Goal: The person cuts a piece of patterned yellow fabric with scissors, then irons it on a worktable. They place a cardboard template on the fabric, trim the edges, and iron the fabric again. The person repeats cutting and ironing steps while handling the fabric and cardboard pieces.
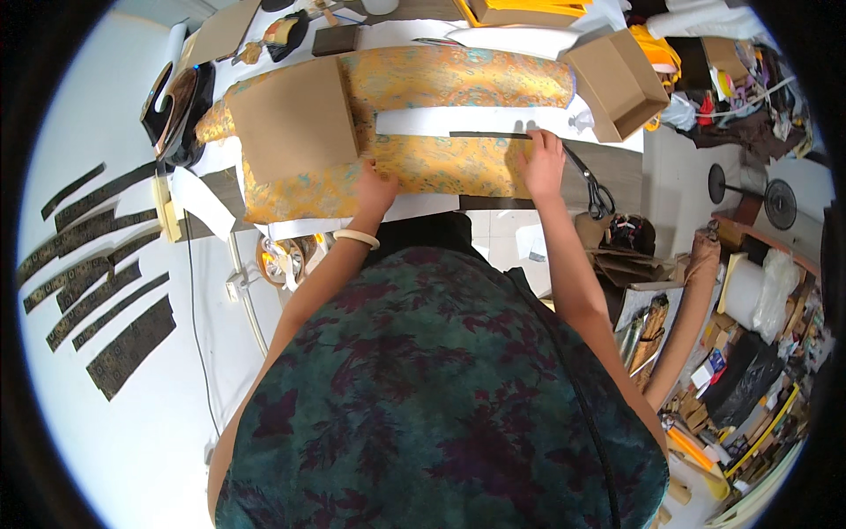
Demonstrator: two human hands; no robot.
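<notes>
Gold brocade fabric [449, 163] with teal patterning lies over the table before me. My left hand [377, 189], a pale bangle on its wrist, is at the fabric's near edge by the corner of a square brown cardboard box [295, 119]. Its fingers look closed on the fabric, though the tips are hard to see. My right hand [544, 166] rests at the fabric's right end, thumb apart from the fingers. Its fingertips reach the end of a thin dark strip [485, 135] along the fabric's far edge. Black-handled scissors [597, 198] lie just right of that hand.
Behind, more gold fabric [458, 75] lies in a long band. An open cardboard box [617, 84] stands at the far right. Dark patterned strips [132, 348] hang on the white wall at left. Rolls and boxes crowd the floor on the right, near a fan [781, 203].
</notes>
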